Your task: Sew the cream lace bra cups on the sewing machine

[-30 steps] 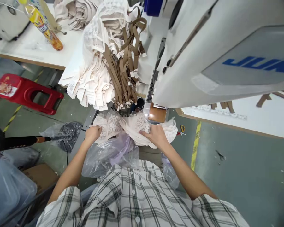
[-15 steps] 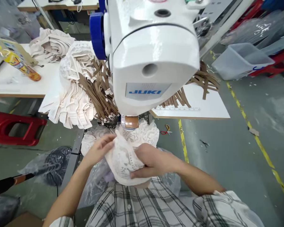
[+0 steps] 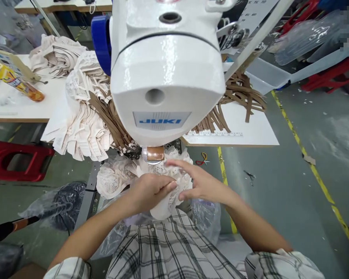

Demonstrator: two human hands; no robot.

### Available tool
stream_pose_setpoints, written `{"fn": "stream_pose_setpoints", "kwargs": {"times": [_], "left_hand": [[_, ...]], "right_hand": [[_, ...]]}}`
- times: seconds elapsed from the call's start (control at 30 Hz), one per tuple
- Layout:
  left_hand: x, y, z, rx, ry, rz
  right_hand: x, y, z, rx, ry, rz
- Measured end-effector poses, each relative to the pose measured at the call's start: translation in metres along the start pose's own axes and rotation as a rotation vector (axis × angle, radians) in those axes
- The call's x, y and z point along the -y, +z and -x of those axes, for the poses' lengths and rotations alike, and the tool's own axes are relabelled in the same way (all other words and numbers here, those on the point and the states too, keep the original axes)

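A white lace fabric piece (image 3: pixel 163 209) hangs between my hands, low in front of the sewing machine (image 3: pixel 168 77). My left hand (image 3: pixel 151 192) is closed on it, with thumb and forefinger pinched along its upper part. My right hand (image 3: pixel 202 182) is at the right of the lace, its fingers stretched out and its thumb apart. The fingertips lie over or close to the lace; whether they touch it I cannot tell. More bunched lace pieces (image 3: pixel 113 180) lie beneath the machine head, left of my hands. The needle area is hidden.
Cream fabric pieces (image 3: pixel 81 131) and brown straps (image 3: pixel 106 118) are piled left of the machine. More brown straps (image 3: pixel 244 93) lie on the right board. Small scissors (image 3: pixel 203 159) are seen beyond the board's front edge. A red stool (image 3: pixel 17 161) stands at left.
My left hand has moved right and now pinches the lace nearer its middle. My right hand has let go, moved up and right, and spread its fingers. The view has shifted slightly.
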State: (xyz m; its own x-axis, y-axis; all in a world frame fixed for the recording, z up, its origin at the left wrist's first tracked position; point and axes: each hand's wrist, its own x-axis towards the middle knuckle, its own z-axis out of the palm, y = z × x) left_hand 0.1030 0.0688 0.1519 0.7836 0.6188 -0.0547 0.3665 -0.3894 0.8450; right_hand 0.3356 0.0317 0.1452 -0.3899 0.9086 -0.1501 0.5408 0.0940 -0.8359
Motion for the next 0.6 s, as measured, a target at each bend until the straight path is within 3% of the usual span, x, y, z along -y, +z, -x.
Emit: {"fn": "stream_pose_setpoints", "kwargs": {"times": [0.1, 0.2, 0.33, 0.6], "left_hand": [[-0.003, -0.018, -0.005, -0.191, -0.086, -0.109], [-0.001, -0.044, -0.009, -0.319, -0.271, -0.014], [0.005, -0.062, -0.018, -0.495, -0.45, 0.069], [0.014, -0.062, -0.026, -0.533, -0.479, 0.004]], "right_hand": [[0.001, 0.009, -0.025, 0.005, -0.019, -0.234], [0.001, 0.01, -0.046, -0.174, -0.002, -0.25], [-0.001, 0.002, -0.069, -0.216, 0.036, -0.257], [0.001, -0.008, -0.083, -0.245, 0.052, -0.306]]}}
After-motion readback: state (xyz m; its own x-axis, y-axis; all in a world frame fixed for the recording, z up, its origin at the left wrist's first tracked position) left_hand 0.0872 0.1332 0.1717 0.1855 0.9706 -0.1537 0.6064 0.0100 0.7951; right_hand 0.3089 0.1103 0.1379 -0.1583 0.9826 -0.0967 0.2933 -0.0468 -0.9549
